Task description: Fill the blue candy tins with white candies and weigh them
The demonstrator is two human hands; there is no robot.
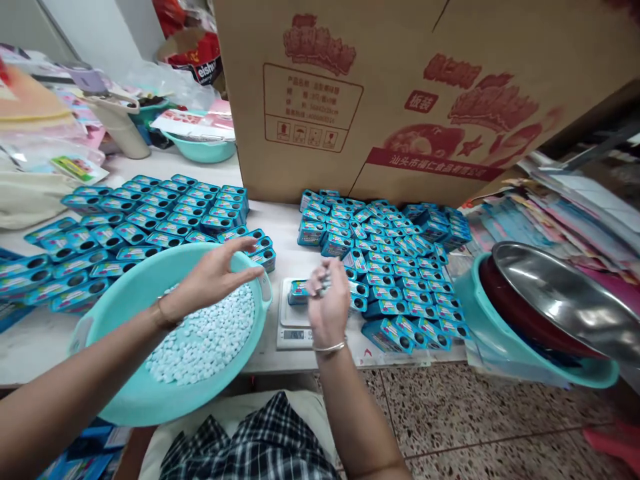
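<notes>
My left hand hovers over the right rim of a turquoise basin, its fingers and thumb apart with nothing between them. Many small pale-blue candies lie in the basin. My right hand is curled around several of the candies, some showing between its fingers. It is above a white digital scale, whose display is lit but too blurred to read. A small blue box with a round dark opening lies on the scale, partly hidden behind my right hand.
Rows of matching blue boxes stand on the left and right of the white table. A large cardboard carton rises behind. Stacked basins, with a metal bowl on top, are at the right.
</notes>
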